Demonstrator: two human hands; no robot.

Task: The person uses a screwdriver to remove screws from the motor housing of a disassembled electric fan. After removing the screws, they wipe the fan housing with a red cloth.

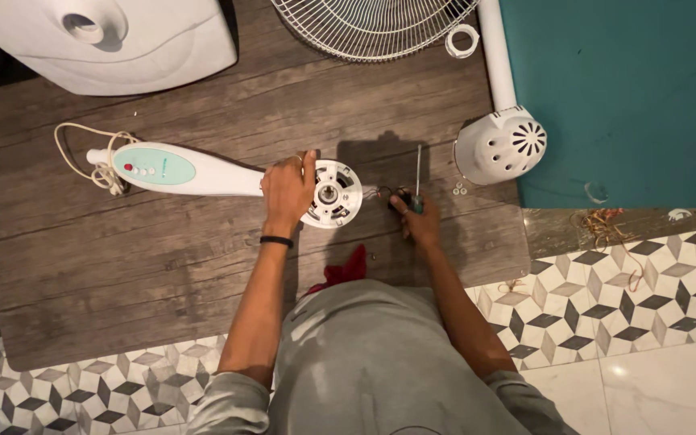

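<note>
- The left hand (287,189) lies fingers pressed together over the neck of a white fan body (203,173), holding it flat on the wooden board (122,266)
- The fan's round motor mount (333,193) sits at 3 o'clock of that hand, face up and open, near the middle of the board
- The right hand (420,219) pinches a screwdriver (417,173) by its handle, fingers curled shut around it, shaft pointing to 12 o'clock
- A white motor cover (499,145) rests at 2 o'clock of the right hand, with small washers (460,189) just beside it
- A wire fan guard (372,24) lies at 12 o'clock, a coiled cord (94,157) at 9 o'clock
- Judged step: the fan is apart and the mount is steadied for work; the tip would have to swing to 9 o'clock to meet the mount
</note>
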